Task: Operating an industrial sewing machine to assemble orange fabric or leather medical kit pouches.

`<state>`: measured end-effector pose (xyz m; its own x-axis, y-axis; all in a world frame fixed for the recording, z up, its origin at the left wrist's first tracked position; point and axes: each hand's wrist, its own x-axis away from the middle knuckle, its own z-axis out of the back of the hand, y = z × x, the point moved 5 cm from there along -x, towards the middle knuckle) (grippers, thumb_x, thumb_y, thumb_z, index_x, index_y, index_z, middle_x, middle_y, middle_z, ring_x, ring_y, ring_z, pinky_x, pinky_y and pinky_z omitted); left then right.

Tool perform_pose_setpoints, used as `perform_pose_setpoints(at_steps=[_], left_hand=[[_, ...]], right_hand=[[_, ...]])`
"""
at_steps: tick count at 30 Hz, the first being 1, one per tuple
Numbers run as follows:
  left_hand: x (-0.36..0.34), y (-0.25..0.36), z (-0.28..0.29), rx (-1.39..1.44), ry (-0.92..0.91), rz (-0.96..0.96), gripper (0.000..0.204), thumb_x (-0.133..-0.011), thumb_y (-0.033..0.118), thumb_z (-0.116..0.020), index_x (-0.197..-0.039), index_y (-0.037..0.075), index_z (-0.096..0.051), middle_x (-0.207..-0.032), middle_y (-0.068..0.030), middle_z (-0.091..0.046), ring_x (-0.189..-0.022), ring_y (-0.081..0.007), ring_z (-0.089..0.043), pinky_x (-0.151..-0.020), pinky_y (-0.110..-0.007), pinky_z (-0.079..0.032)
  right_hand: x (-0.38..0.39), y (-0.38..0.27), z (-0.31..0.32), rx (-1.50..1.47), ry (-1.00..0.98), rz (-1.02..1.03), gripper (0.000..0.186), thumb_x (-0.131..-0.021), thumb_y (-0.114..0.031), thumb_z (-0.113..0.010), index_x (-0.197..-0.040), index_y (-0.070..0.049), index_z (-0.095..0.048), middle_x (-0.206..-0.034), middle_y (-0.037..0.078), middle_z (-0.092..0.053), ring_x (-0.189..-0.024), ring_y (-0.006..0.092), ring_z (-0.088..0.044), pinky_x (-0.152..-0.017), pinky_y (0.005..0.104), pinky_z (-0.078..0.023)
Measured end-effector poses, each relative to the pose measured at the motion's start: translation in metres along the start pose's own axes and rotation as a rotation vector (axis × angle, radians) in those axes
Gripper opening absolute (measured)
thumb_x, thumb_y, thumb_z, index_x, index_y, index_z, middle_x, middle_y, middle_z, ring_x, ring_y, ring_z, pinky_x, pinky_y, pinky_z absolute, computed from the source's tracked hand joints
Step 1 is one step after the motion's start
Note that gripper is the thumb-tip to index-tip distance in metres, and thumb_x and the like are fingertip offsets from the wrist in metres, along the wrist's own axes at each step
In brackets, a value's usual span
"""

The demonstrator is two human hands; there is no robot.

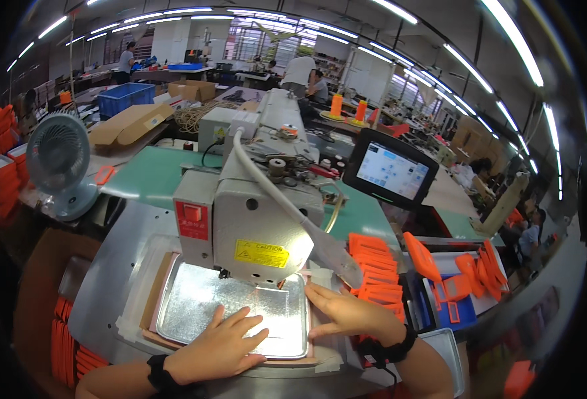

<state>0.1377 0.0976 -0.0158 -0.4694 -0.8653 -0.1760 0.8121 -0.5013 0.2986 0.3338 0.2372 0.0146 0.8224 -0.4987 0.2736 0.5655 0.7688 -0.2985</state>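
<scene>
A shiny silvery rectangular panel [234,297] with rounded corners lies in a shallow brown-edged frame [151,299] on the metal bed of a large sewing machine [261,216]. The machine's lit head hangs over the panel's far edge. My left hand [219,348] rests on the panel's near part, fingers spread and holding nothing. At its right edge lies my right hand [350,312], fingers stretched out, thumb apart, fingertips touching the border. Both wrists wear black bands. Whether a thin piece lies under the right fingers, I cannot tell.
Right of the machine are stacked orange pieces [375,269] and a blue tray [463,311] of orange parts. A control screen [390,169] stands behind. At left are a fan [59,156] and a cardboard box [37,292] beside more orange pieces. Other people work far back.
</scene>
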Motion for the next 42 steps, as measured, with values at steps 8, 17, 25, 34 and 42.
perform_pose_setpoints(at_steps=[8,17,25,34,42], left_hand=[[-0.006,0.000,-0.005,0.020,-0.005,-0.036,0.054,-0.097,0.045,-0.058,-0.134,0.005,-0.059,-0.141,-0.0204,-0.051,-0.138,-0.0400,-0.040,-0.107,-0.070,-0.029],[-0.002,-0.001,-0.001,0.111,0.024,-0.012,0.053,-0.096,0.044,-0.061,-0.131,0.004,-0.061,-0.139,-0.0224,-0.051,-0.137,-0.0404,-0.040,-0.109,-0.069,-0.025],[0.002,0.003,0.004,0.168,0.253,-0.013,0.040,-0.080,0.022,-0.069,-0.112,-0.001,-0.064,-0.127,-0.0254,-0.056,-0.123,-0.0420,-0.048,-0.107,-0.051,-0.035],[0.003,0.001,-0.002,0.151,0.245,-0.033,0.035,-0.080,0.022,-0.071,-0.107,-0.001,-0.064,-0.128,-0.0271,-0.055,-0.120,-0.0439,-0.050,-0.103,-0.051,-0.039],[0.005,-0.001,-0.002,0.164,0.245,-0.010,0.035,-0.081,0.021,-0.070,-0.108,0.000,-0.065,-0.129,-0.0269,-0.054,-0.121,-0.0450,-0.049,-0.105,-0.052,-0.038]], right_hand=[[0.021,0.058,0.101,0.376,0.637,-0.165,0.061,-0.087,-0.018,-0.068,-0.144,-0.007,-0.047,-0.109,0.018,-0.060,-0.102,0.0352,-0.062,-0.084,0.0486,-0.050],[0.002,0.093,0.176,0.748,0.887,-0.432,0.059,-0.085,-0.008,-0.062,-0.143,-0.013,-0.050,-0.098,0.010,-0.064,-0.088,0.0279,-0.066,-0.074,0.0442,-0.050],[-0.010,0.082,0.151,0.901,1.003,-0.256,0.052,-0.082,-0.006,-0.061,-0.133,-0.008,-0.059,-0.083,0.006,-0.064,-0.072,0.0250,-0.065,-0.062,0.0387,-0.047],[0.045,0.122,0.129,0.905,1.055,-0.376,0.046,-0.082,-0.009,-0.060,-0.129,-0.004,-0.062,-0.076,0.005,-0.062,-0.065,0.0230,-0.063,-0.060,0.0373,-0.045],[0.049,0.131,0.136,0.898,1.076,-0.411,0.044,-0.083,-0.010,-0.060,-0.126,-0.005,-0.065,-0.074,0.005,-0.063,-0.062,0.0224,-0.063,-0.060,0.0369,-0.045]])
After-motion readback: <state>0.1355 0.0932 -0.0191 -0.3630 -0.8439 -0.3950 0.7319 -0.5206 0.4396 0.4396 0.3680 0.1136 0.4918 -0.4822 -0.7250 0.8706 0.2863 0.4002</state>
